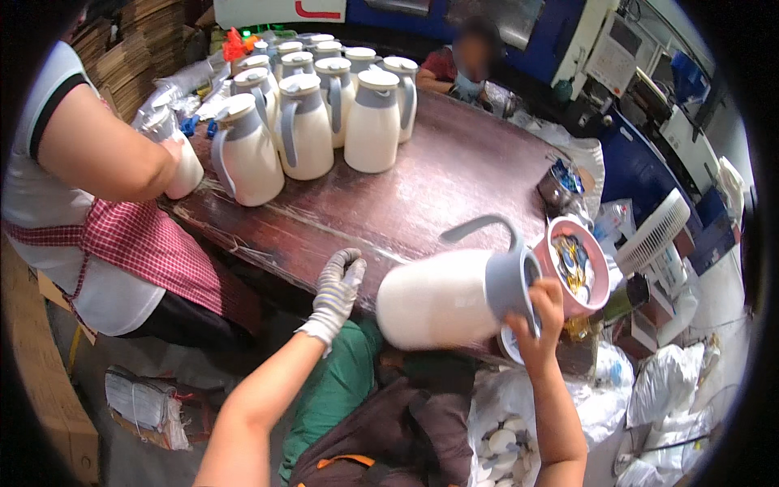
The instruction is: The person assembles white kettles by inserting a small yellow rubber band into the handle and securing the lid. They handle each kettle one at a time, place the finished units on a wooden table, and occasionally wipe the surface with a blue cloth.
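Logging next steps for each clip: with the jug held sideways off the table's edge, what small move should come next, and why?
Probably bring the gloved left hand across to support the body of the white jug. The right hand grips it only at the grey collar, on its side and off the table, while the left hand is free just beside it. Then it could be stood with the other jugs.

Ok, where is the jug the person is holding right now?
In the head view, the white jug with the grey collar lies on its side at lower centre-right, over the near edge of the dark wooden table, held at its mouth by the right hand, beside a pink container.
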The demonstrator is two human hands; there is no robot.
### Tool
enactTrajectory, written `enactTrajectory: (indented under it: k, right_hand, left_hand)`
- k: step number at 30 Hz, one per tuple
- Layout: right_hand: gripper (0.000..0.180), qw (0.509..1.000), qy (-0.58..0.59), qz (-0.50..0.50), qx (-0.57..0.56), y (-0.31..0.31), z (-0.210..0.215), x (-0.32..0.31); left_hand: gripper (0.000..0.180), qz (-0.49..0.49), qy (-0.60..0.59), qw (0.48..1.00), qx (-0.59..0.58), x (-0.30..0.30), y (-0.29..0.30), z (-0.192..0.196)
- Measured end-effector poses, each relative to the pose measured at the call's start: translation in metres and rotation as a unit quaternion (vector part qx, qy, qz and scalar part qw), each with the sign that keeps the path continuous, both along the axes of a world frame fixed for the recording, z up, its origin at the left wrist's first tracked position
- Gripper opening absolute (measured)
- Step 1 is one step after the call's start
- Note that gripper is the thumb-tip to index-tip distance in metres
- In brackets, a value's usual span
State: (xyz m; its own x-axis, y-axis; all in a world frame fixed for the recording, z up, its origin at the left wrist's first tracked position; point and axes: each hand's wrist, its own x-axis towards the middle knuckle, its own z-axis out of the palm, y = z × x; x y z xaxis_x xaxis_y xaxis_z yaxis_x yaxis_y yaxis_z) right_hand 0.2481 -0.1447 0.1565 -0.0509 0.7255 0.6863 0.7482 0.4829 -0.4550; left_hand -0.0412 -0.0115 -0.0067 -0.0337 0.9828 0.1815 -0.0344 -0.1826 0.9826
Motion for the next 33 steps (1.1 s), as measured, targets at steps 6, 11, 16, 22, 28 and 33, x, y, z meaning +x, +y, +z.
enactTrajectory:
  k: [6, 11, 16, 22, 28, 33]
  right_hand:
    - [0.052, 0.969, 0.089, 0.164, -0.161, -0.099, -0.050, -0.019]
    - [0.113, 0.799, 0.499, 0.062, -0.331, -0.124, -0.106, -0.045]
    - [0.105, 0.749, 0.500, 0.074, -0.428, -0.131, -0.114, -0.056]
    - [0.098, 0.807, 0.432, 0.088, -0.394, -0.149, -0.132, -0.064]
    - [0.068, 0.765, 0.517, 0.034, -0.381, -0.171, -0.185, 0.000]
    - [0.051, 0.777, 0.123, -0.388, -0.479, -0.263, -0.294, 0.127]
  left_hand:
    - [0.038, -0.298, -0.058, 0.919, -0.250, 0.023, -0.128, 0.067]
    - [0.017, -0.208, -0.030, 0.925, -0.316, 0.016, -0.160, 0.065]
    - [0.018, -0.129, 0.036, 0.976, -0.170, 0.022, -0.187, 0.059]
    - [0.021, -0.206, 0.097, 0.958, -0.172, 0.013, -0.204, 0.096]
    - [0.023, -0.195, 0.077, 0.947, -0.241, 0.043, -0.201, 0.109]
    - [0.026, -0.251, 0.084, 0.921, -0.287, 0.054, -0.194, 0.121]
